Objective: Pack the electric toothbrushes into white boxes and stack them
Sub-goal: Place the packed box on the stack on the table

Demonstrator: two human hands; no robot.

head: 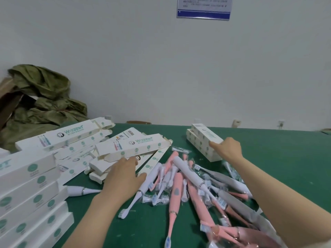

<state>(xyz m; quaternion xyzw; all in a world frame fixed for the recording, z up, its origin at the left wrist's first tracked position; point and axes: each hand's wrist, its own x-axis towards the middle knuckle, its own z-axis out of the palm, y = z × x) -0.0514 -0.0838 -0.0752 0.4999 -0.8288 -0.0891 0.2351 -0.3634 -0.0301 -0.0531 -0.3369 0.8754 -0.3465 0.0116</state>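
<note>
A heap of pink, white and grey electric toothbrushes [180,183] with loose brush heads lies mid-table on the green mat. My right hand [226,148] holds the near end of a white box [206,135] lying on top of a small stack of closed boxes [202,149] at the back right. My left hand [123,174] rests with fingers spread at the edge of a jumble of open white boxes [132,145], its fingertips touching them. A tall stack of closed boxes [30,190] fills the left foreground.
A crumpled green bag [43,97] and brown cardboard [7,97] sit at the back left against the wall. A lone white toothbrush handle [80,190] lies by the left stack. Green table surface [279,158] extends right. A blue notice [204,8] hangs on the wall.
</note>
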